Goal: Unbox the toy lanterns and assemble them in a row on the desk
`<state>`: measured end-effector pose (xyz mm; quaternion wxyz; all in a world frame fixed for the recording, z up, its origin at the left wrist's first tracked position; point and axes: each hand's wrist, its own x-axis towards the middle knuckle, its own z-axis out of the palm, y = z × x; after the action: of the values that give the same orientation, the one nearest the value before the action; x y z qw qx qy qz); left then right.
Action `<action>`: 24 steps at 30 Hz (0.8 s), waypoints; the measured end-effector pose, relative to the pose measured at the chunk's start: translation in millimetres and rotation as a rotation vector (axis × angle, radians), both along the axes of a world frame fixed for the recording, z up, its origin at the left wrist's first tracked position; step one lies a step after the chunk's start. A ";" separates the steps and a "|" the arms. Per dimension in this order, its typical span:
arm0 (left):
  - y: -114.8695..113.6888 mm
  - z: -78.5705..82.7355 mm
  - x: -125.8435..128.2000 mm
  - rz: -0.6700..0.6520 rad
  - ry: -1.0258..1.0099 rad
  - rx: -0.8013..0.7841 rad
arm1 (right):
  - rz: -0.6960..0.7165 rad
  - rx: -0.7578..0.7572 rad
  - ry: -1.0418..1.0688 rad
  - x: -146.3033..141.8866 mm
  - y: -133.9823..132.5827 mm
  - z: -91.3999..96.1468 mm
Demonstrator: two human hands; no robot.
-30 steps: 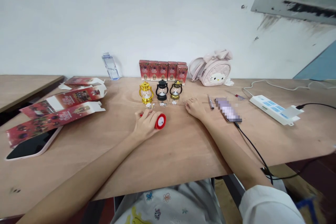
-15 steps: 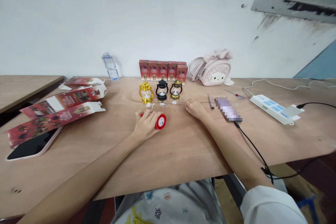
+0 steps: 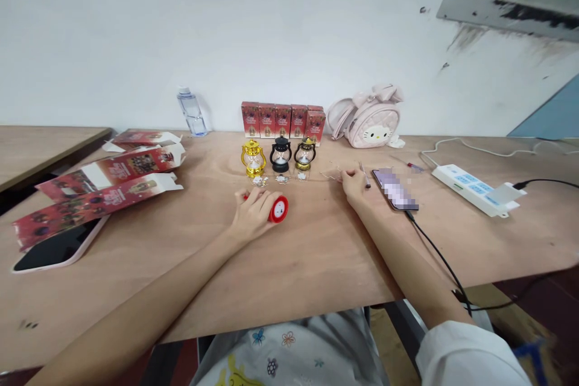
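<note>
My left hand (image 3: 254,216) is wrapped round a small red lantern (image 3: 279,209) lying on its side, its round base with a pale disc turned towards me. The rest of it is mostly hidden under my fingers. Over to the right, my right hand (image 3: 353,187) rests on the table with its fingers curled together, just left of a slim screwdriver (image 3: 367,182); what the fingertips hold, if anything, is hidden. Thin clear scraps (image 3: 331,175) lie left of that hand. Beyond my hands stand a gold lantern (image 3: 253,158), a black lantern (image 3: 281,155) and a bronze lantern (image 3: 304,154), small pieces before each.
Several red boxes (image 3: 283,120) line the wall beside a pink bag (image 3: 373,126). A bottle (image 3: 192,111) stands back left. Opened cartons (image 3: 113,193) overlap a phone (image 3: 58,250) on the left. Another phone (image 3: 394,190) with a cable and a power strip (image 3: 474,190) lie right.
My right hand has slid to the right, up beside the screwdriver, and its fingers have curled in. The thin scraps show more now. My left hand keeps the red lantern in place.
</note>
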<state>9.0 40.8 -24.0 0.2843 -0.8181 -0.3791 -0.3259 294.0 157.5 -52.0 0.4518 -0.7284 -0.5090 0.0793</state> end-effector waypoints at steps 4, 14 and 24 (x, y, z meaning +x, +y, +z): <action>0.1 -1.1 -0.3 0.000 0.004 -0.006 | 0.056 -0.031 -0.104 -8.2 -9.9 3.5; -0.3 2.5 1.6 -0.025 0.019 0.068 | 0.364 0.047 -0.312 -15.6 -10.4 5.9; 1.1 -3.0 -1.1 0.001 -0.013 -0.051 | 0.409 0.278 -0.440 -22.8 -16.8 5.6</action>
<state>7.9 41.9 -26.9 0.2610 -0.8227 -0.3895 -0.3216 271.2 140.7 -46.4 0.4008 -0.5421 -0.7361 -0.0608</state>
